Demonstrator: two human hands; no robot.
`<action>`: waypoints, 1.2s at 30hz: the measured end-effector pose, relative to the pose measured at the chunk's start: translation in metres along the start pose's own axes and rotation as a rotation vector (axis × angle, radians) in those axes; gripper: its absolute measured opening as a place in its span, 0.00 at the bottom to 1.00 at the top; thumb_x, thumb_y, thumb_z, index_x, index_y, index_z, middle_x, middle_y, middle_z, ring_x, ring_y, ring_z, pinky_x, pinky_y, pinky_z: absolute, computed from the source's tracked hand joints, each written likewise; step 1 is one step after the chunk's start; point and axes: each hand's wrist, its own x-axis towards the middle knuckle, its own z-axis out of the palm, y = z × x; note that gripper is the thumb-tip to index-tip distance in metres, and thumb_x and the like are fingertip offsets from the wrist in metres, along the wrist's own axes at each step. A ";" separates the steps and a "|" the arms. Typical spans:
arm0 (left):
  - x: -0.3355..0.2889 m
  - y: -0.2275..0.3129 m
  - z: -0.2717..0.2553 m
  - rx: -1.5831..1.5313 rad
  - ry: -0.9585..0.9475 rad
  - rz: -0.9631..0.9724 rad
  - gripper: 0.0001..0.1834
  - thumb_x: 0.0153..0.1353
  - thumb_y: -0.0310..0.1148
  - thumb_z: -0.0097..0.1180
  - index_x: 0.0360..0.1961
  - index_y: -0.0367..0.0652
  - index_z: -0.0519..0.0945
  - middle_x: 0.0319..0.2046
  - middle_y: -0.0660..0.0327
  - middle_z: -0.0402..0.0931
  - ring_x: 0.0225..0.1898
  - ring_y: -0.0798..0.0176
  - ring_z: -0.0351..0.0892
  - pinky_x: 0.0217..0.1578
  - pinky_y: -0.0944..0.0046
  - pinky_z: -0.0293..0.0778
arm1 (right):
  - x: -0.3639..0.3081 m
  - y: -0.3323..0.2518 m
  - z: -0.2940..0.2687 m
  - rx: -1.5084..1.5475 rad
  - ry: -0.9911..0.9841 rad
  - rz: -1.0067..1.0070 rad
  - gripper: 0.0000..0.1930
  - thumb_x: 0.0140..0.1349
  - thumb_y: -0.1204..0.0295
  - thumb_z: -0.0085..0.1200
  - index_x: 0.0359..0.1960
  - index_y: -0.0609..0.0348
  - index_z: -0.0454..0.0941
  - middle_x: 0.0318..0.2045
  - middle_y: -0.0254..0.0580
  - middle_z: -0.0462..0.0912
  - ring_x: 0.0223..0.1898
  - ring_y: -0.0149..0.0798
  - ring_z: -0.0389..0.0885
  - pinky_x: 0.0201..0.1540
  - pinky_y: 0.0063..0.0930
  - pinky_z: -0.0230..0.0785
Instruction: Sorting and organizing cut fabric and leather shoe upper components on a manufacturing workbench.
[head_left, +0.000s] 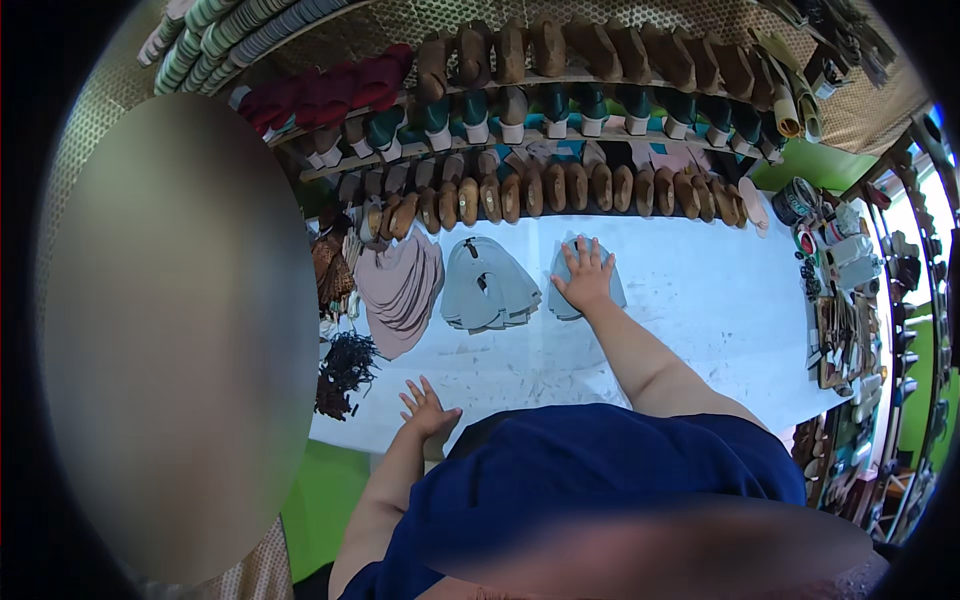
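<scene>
right hand spread flat over the small grey stack, just right of the big grey stack; left hand splayed, empty, front-left of that big stack. both stacks look gathered; what's left, can't tell. far right of the big stack, a tray holds slim pieces, too small to name.

"Where's the right hand?"

"Just above the frame's centre, right of middle, palm down, fingers fanned; the right forearm slants up-left to it."

"And the left hand?"

"Lower, left of centre, fingers spread upward, thumb out rightward; the left forearm reaches up from the lower edge."
</scene>
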 end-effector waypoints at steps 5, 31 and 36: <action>0.002 -0.003 0.002 -0.005 0.001 -0.001 0.73 0.50 0.62 0.66 0.73 0.49 0.19 0.72 0.40 0.08 0.72 0.27 0.09 0.66 0.25 0.29 | 0.000 0.000 0.004 0.009 0.008 0.000 0.39 0.65 0.39 0.42 0.75 0.36 0.50 0.77 0.40 0.45 0.77 0.53 0.36 0.72 0.70 0.28; 0.006 -0.014 0.007 -0.042 0.015 0.035 0.71 0.51 0.69 0.59 0.73 0.50 0.20 0.73 0.41 0.09 0.72 0.27 0.08 0.65 0.23 0.27 | 0.033 -0.114 -0.045 0.271 0.048 -0.125 0.36 0.67 0.45 0.45 0.75 0.36 0.53 0.77 0.44 0.43 0.77 0.57 0.34 0.69 0.76 0.25; 0.007 -0.013 0.006 -0.035 0.017 0.046 0.71 0.51 0.71 0.58 0.73 0.49 0.19 0.73 0.41 0.08 0.72 0.27 0.08 0.65 0.22 0.27 | 0.038 -0.148 -0.051 0.250 0.079 -0.350 0.27 0.65 0.58 0.54 0.67 0.36 0.70 0.75 0.47 0.50 0.77 0.58 0.36 0.68 0.78 0.22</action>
